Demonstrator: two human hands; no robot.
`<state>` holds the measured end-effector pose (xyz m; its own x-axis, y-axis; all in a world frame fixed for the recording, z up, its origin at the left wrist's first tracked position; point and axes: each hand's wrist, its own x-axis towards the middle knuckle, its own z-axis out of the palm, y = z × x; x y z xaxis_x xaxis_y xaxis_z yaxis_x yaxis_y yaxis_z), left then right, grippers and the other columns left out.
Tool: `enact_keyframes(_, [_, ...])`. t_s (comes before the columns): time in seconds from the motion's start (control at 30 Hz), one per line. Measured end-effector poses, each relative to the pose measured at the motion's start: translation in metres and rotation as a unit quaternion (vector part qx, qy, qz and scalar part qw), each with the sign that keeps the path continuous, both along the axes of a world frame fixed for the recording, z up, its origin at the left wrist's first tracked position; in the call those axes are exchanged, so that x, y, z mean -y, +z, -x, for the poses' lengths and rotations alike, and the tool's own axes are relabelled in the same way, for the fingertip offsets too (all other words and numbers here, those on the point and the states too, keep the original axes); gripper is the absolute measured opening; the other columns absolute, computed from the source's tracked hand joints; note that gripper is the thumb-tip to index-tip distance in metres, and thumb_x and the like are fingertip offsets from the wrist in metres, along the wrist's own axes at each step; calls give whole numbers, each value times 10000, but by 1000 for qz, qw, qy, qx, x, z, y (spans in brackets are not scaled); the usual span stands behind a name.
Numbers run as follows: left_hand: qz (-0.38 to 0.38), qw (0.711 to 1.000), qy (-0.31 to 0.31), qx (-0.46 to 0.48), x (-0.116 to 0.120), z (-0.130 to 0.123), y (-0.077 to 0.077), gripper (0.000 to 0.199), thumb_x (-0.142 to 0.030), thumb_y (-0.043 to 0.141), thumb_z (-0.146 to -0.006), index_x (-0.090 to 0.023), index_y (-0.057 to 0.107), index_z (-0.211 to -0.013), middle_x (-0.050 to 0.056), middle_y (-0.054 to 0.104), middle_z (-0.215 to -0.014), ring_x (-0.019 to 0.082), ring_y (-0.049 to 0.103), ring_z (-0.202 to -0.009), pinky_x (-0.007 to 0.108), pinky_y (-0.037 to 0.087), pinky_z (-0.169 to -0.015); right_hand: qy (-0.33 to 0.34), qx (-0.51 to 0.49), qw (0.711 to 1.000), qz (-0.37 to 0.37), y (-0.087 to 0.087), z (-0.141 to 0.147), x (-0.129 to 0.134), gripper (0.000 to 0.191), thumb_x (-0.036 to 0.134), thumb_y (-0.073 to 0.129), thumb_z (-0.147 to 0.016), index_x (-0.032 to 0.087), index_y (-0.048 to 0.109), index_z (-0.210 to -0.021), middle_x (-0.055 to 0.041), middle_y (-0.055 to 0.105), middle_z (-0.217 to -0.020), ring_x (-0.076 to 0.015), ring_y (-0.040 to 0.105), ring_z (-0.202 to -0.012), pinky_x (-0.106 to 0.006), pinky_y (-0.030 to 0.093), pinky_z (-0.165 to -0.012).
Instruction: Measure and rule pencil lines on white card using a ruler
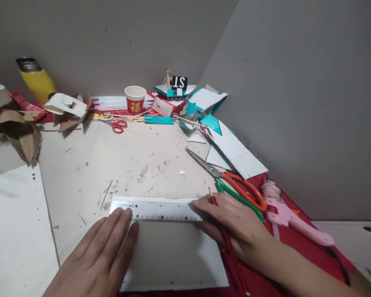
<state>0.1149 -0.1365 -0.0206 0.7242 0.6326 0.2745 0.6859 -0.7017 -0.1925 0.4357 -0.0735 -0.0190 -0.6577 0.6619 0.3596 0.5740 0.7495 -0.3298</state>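
Observation:
A clear plastic ruler [165, 210] lies across the upper part of a white card sheet [173, 255]. My left hand [102, 247] grips the ruler's left end, fingers on top and thumb at the lower edge. At the other end, the thumb and forefinger of my right hand [238, 222] touch the ruler. A red pencil [228, 243] is held between the fingers of that same hand, its sharpened tip pointing up and away. Large scissors [218, 171] with orange and green handles lie partly open just beyond my right hand.
A pink glue gun [297, 225] lies at right on red cloth. Along the back stand a yellow bottle [37, 82], a red paper cup [135, 101] and a model boat [174, 88]. Small red scissors [119, 126], cardboard scraps [15, 123] and white card offcuts [238, 150] lie around.

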Motion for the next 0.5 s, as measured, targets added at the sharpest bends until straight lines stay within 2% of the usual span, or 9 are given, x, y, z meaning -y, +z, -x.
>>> enact_keyframes(0.1, [-9,1000,-6,-13,-1,-1,1,788,-692,588,-774,-91,565,-1284,208,571,-1363,350,507,-1262,406,375,-994,-5,-8,1000,-1,-1,-3,0,384,158,578,-920,210,491,-1290,-77,665,-909,-218,591,-794,-344,490,-672])
enact_keyframes(0.23, [-18,1000,-4,-25,0,-3,2,812,-710,548,-789,-102,528,-1326,198,572,-1366,337,531,-1250,390,418,-967,-5,-22,1000,10,-1,-4,2,416,145,576,-916,237,488,-1311,-74,679,-979,-214,619,-833,-348,508,-700])
enact_keyframes(0.5, [3,1000,17,-14,3,-2,1,938,-683,515,-823,-38,329,-1479,170,563,-1391,316,483,-1287,373,364,-1019,1,-24,999,34,2,-4,3,441,120,579,-905,249,481,-1315,-59,686,-960,-207,621,-817,-350,510,-691])
